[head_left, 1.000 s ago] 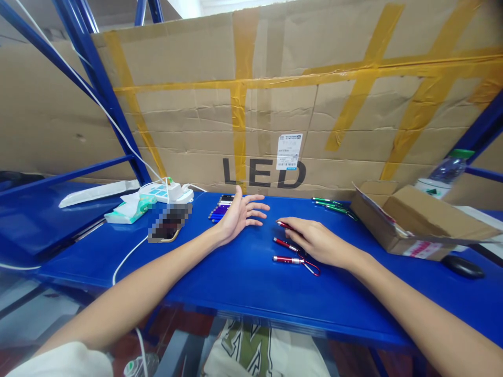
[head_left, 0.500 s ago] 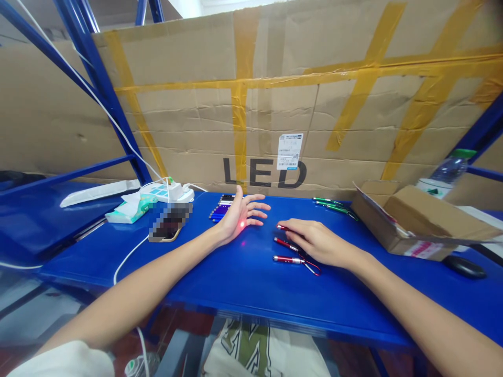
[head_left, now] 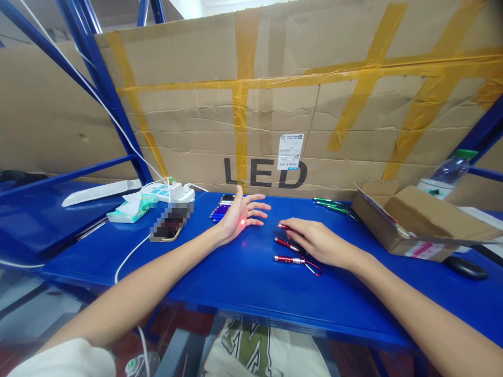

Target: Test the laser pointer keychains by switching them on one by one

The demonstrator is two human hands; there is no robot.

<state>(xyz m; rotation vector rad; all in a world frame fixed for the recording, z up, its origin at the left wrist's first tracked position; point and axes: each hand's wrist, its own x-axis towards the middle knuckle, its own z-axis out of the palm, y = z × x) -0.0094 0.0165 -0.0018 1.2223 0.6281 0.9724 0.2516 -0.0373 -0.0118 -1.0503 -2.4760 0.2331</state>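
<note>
My right hand (head_left: 314, 240) grips a red laser pointer (head_left: 283, 226), most of it covered by my fingers. Its tip faces left, and a bright red spot glows on the palm of my left hand (head_left: 241, 217). That palm is turned toward the pointer, with the fingers spread and nothing in them. Two more red laser pointers lie on the blue table (head_left: 236, 272): one (head_left: 286, 244) just below my right fingertips, the other (head_left: 288, 259) nearer the front with a red wrist cord. Behind my left hand is a row of blue, white and black pens or pointers (head_left: 220, 210), partly hidden.
Several green pointers or pens (head_left: 334, 205) lie at the back right beside an open cardboard box (head_left: 412, 220). A black mouse (head_left: 466, 267) and a bottle (head_left: 448, 170) are farther right. On the left are a phone (head_left: 171, 222), tissues (head_left: 131, 208) and a power strip (head_left: 176, 193).
Almost nothing differs. Both hands hold their places and the red spot stays on my left palm; the whole view has shifted very slightly.
</note>
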